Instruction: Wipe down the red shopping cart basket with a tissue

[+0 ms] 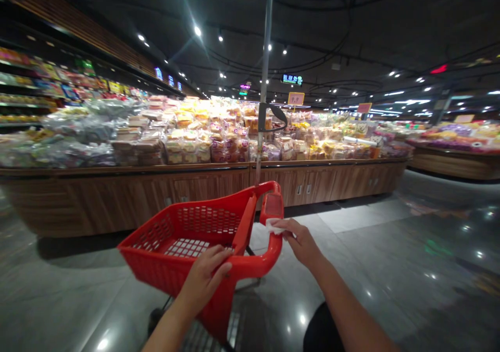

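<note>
A red plastic shopping cart [175, 261] stands before me, its basket pointing left and its handle towards the right. My left hand [207, 274] is closed over the near rim of the cart, its fingers reaching to the inner side. With my right hand [299, 237] I pinch a white tissue [274, 226] against the handle [274, 245], just below the flat panel [273, 204] set in it. The basket's latticed floor shows bare. A metal pole [265, 60] with a dark bracket rises behind the handle.
A long wooden display counter [211, 181] heaped with packaged baked goods [195, 143] runs across behind the cart. Stocked shelves [23, 86] line the left. Another rounded display stand [461, 159] is at the right. Shiny grey tiles [390, 268] cover the floor.
</note>
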The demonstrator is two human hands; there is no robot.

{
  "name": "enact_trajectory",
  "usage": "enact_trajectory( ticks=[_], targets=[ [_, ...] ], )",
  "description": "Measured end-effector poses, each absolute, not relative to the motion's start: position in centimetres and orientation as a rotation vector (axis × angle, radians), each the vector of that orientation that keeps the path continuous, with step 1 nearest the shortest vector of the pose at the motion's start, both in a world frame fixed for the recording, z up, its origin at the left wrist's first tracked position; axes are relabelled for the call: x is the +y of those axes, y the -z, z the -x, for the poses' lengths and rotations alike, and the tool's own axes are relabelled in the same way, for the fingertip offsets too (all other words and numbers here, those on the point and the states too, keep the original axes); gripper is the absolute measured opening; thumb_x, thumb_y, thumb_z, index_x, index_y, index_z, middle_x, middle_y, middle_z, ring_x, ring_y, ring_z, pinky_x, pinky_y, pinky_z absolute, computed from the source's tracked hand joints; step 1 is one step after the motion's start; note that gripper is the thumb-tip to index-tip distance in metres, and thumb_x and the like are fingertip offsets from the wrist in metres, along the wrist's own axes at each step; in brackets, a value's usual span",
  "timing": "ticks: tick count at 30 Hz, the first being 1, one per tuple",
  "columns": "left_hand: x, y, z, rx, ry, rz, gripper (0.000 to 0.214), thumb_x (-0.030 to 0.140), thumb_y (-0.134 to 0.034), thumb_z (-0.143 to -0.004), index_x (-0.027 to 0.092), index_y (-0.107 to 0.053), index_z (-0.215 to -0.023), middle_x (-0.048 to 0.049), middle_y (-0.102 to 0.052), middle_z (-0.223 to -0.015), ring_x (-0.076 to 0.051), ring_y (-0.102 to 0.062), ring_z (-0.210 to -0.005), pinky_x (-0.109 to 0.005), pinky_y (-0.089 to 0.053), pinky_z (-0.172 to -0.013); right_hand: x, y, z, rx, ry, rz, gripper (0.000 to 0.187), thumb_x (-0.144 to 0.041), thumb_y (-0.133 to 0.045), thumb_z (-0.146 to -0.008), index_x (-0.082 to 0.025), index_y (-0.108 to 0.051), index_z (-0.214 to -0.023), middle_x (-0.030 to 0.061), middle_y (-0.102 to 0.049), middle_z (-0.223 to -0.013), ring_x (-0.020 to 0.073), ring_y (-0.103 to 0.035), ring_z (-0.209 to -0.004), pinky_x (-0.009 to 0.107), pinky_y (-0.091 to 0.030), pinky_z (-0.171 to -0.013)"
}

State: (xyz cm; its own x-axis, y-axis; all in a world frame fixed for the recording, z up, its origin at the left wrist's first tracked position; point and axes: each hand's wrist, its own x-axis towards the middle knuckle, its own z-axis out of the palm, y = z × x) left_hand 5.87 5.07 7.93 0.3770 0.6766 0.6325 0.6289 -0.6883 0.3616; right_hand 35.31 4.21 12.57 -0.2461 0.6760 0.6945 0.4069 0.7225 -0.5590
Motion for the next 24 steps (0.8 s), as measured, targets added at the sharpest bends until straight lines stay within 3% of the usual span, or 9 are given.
enact_trajectory(
  ticks=[5,8,11,16,24],
  targets=[
    [2.7,-9.7,-6.2,1.218,-1.276,-2.679,0.03,0.036,-0.048,-0.087,0.023,-0.064,-0.109,-0.0085,-0.065,-0.108,-0.021,-0.061,-0.101,-0.035,-0.052,-0.087,3.1,-13.4,-33.5,-1.962,-0.288,0.832,0.045,0.003,-0.044,-0.075,-0.025,-0.064,-0.104,0.0023,-0.067,-0.111,0.0176,-0.058,-0.1,0.033,-0.045,-0.088],
    [0.6,-11.5,-8.8,1.195,-1.31,-2.788,0.04,0.043,-0.055,-0.082,0.019,-0.059,-0.114,-0.0115,-0.064,-0.108,-0.024,-0.06,-0.1,-0.039,-0.052,-0.085,3.3,-14.1,-32.6,-2.015,-0.225,0.902,0.039,0.001,-0.048,-0.078,-0.023,-0.065,-0.104,0.0037,-0.068,-0.105,0.0182,-0.058,-0.099,0.033,-0.045,-0.087],
    [-0.6,-12.7,-12.0,1.198,-1.224,-2.853,0.046,0.044,-0.058,-0.08,0.018,-0.056,-0.117,-0.0108,-0.066,-0.103,-0.024,-0.062,-0.093,-0.039,-0.052,-0.081,3.5,-15.2,-32.7,-2.128,-0.165,0.967,0.036,-0.001,-0.049,-0.079,-0.022,-0.066,-0.103,0.0046,-0.069,-0.101,0.0187,-0.059,-0.095,0.032,-0.046,-0.084],
    [-0.4,-12.4,-14.4,1.25,-1.201,-2.844,0.033,0.033,-0.05,-0.086,0.018,-0.057,-0.114,-0.0065,-0.066,-0.081,-0.02,-0.061,-0.076,-0.036,-0.052,-0.07,4.0,-17.8,-34.1,-2.396,-0.138,0.893,0.039,0.0,-0.043,-0.081,-0.023,-0.067,-0.102,0.0032,-0.07,-0.097,0.0171,-0.06,-0.089,0.029,-0.046,-0.079],
    [-0.8,-12.1,-14.5,1.277,-1.249,-2.739,0.031,0.032,-0.049,-0.087,0.019,-0.058,-0.114,-0.0077,-0.064,-0.084,-0.022,-0.06,-0.08,-0.039,-0.05,-0.072,8.6,-20.6,-30.5,-2.77,0.24,0.751,0.018,-0.01,-0.063,-0.076,-0.021,-0.068,-0.062,0.0038,-0.07,-0.066,0.0187,-0.058,-0.074,0.028,-0.041,-0.07]
  ],
)
